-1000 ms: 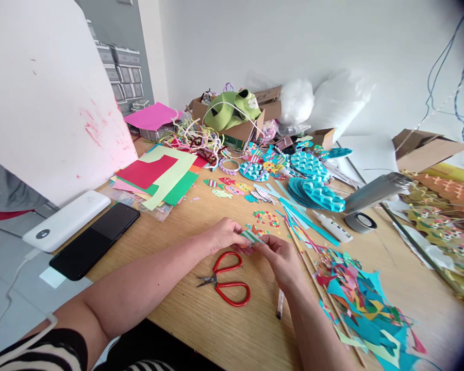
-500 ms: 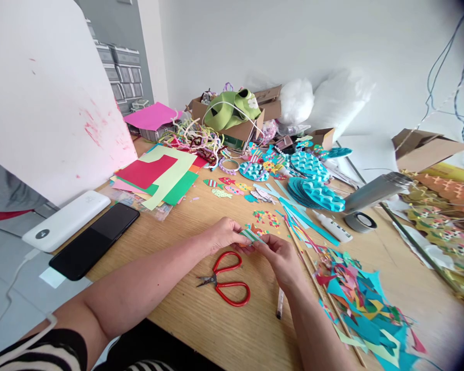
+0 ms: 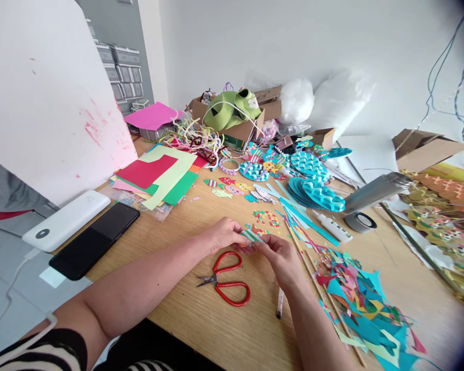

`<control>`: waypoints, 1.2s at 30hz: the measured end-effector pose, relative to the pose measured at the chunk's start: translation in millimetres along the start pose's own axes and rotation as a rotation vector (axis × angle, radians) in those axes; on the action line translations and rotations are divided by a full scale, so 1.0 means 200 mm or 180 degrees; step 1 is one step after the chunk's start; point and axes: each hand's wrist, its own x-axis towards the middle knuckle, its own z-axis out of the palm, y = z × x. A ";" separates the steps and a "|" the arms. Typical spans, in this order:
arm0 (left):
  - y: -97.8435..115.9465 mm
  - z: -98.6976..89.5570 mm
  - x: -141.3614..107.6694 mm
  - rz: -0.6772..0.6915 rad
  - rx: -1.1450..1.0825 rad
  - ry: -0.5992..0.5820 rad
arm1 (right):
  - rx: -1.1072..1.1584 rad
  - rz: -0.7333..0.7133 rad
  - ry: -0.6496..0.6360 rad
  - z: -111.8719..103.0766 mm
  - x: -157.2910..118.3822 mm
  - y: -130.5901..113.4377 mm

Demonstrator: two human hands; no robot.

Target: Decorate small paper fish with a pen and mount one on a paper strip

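Observation:
Between my two hands is a small green-and-white striped paper piece (image 3: pixel 251 236). My left hand (image 3: pixel 226 235) pinches its left end, and my right hand (image 3: pixel 278 252) pinches the right end; the fingers hide part of it. Just below them, red-handled scissors (image 3: pixel 232 283) lie on the wooden table (image 3: pixel 170 304). Small red, yellow and green paper bits (image 3: pixel 266 218) are scattered beyond my fingers. Farther back lie several paper fish cutouts (image 3: pixel 232 189) with stripes and dots. A pen (image 3: pixel 280 303) rests beside my right wrist, partly covered by it.
Coloured paper sheets (image 3: pixel 154 178), a black phone (image 3: pixel 96 239) and a white power bank (image 3: pixel 67 220) lie left. At right are paper scraps (image 3: pixel 365 299), thin wooden sticks (image 3: pixel 325 291), a glue bottle (image 3: pixel 334 226), a metal flask (image 3: pixel 379 191) and blue wavy discs (image 3: pixel 313 193).

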 end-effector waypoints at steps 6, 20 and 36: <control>0.00 0.00 0.00 0.0015 -0.0024 -0.0053 | -0.0050 -0.0024 0.0036 0.00 0.00 0.00; 0.01 0.01 -0.01 0.0103 -0.0028 -0.0037 | -0.0055 -0.0127 0.0051 -0.01 0.01 0.01; -0.02 0.02 0.01 0.0372 0.0187 0.0276 | -0.0232 -0.0200 0.0113 0.01 0.00 0.00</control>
